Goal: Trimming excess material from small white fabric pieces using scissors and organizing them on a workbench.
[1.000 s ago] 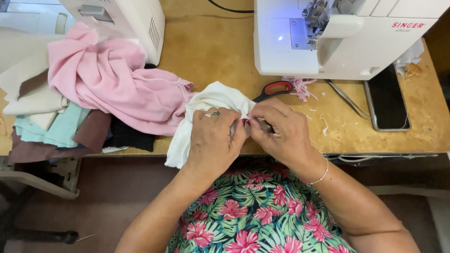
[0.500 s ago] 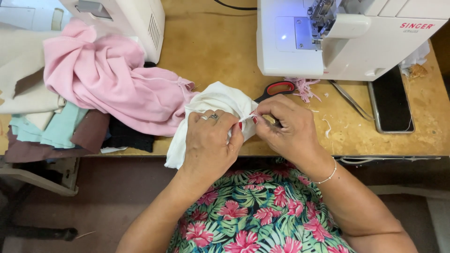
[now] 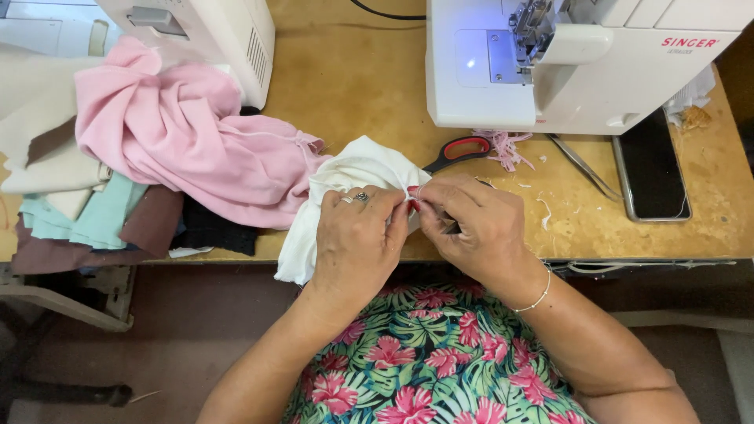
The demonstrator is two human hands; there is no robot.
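My left hand [image 3: 357,239] grips a bunched white cloth [image 3: 345,177] at the front edge of the wooden table [image 3: 369,86]. My right hand [image 3: 471,224] meets it at the cloth's edge, fingertips pinched together on the fabric. Both hands hide the spot where they pinch. Scissors with red and black handles [image 3: 463,151] lie just behind my right hand, their blades hidden under it.
A white overlock machine [image 3: 565,63] stands at the back right, pink thread scraps [image 3: 506,149] below it. Tweezers [image 3: 581,165] and a dark phone [image 3: 650,174] lie to the right. Pink fabric [image 3: 181,141] and other folded pieces [image 3: 86,220] pile left, before another white machine [image 3: 204,31].
Both hands stay at the white cloth's edge, with the fingers shifting slightly. The view has drifted a little.
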